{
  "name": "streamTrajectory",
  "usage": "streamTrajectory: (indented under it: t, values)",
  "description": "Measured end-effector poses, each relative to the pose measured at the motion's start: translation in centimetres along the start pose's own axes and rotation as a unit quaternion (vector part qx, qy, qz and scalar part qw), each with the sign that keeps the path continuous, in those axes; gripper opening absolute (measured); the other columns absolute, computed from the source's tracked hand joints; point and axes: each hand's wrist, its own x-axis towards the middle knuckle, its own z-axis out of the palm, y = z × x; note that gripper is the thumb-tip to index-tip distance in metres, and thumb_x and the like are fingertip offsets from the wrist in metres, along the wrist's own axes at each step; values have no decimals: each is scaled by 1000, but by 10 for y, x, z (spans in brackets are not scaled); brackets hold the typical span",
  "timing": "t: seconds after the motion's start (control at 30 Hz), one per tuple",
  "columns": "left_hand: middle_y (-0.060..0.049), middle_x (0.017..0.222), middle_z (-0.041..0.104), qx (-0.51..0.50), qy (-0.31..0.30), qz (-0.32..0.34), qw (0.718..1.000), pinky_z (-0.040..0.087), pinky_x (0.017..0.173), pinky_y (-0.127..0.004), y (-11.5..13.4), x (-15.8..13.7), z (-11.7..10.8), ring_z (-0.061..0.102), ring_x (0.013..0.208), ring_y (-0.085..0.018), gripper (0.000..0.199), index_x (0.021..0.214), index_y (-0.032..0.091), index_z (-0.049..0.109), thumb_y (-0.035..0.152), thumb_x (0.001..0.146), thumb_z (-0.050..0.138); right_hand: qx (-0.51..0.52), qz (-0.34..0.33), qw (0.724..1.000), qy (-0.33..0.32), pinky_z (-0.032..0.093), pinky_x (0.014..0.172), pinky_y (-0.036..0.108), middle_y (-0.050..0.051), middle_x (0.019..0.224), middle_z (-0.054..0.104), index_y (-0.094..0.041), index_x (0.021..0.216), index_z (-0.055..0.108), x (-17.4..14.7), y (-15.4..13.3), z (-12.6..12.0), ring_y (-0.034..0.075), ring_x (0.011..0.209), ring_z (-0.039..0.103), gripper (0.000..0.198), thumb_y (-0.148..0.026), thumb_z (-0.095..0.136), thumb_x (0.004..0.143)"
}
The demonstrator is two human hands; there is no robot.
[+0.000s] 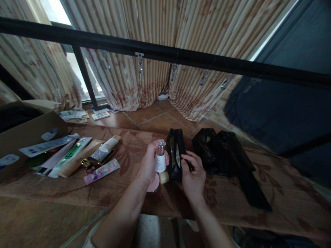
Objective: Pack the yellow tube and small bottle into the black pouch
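Gripping the white bottle (160,163), the left hand (150,162) hovers left of the black pouch (182,144); the right hand (194,175) touches the pouch's right edge with bent fingers, pinch indeterminable. The bottle, probably light, rigid and slippery, suits a body grasp; the pouch appears limp.

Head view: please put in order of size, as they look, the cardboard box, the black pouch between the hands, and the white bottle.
1. Cardboard box, though cut off by the picture's edge
2. Black pouch
3. White bottle
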Motion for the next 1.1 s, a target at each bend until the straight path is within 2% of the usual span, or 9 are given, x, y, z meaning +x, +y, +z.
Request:
streamTrajectory:
  t: [0.17,0.37,0.47,0.63,0.93,1.1]
  values:
    - [-1,50,54,-19,2,-54,998,40,45,-24,-3,2,-1,52,46,-13,48,58,18,52,62,78,49,3,2,1000,0,45,96,41,8,112,64,-21,92,72,0,2,1,22,106,60,19,-25,54,85]
    - [-2,42,49,39,-4,-62,997,38,44,-24,-4,2,-4,49,42,-12,69,48,19,50,83,73,42,-1,0,1000,0,46,95,41,8,111,64,-21,92,72,1,1,0,22,105,60,19,-25,54,86]
    - [-2,41,47,60,-17,-59,996,37,43,-25,-2,1,-4,45,39,-11,67,45,19,50,78,75,44,0,-2,1000,0,46,95,40,8,110,64,-21,92,72,1,0,0,21,105,60,19,-24,54,86]
    - [-1,41,44,36,-9,-55,998,35,42,-25,1,-1,-2,41,37,-10,59,45,19,49,69,76,47,4,1,1000,-1,46,95,40,8,110,64,-21,92,72,0,0,0,21,105,60,19,-24,54,86]
    - [-1,39,40,31,-22,-67,997,33,42,-26,7,-2,-3,47,40,-13,53,42,21,45,65,72,45,5,3,1000,3,45,96,40,8,111,64,-21,91,72,0,-1,0,21,106,60,19,-25,54,86]
    - [-3,40,44,42,-17,-60,997,34,43,-25,3,1,-4,48,43,-14,55,43,20,50,65,74,43,5,4,1000,1,45,96,39,8,111,64,-21,92,72,0,1,1,21,105,61,19,-24,55,86]
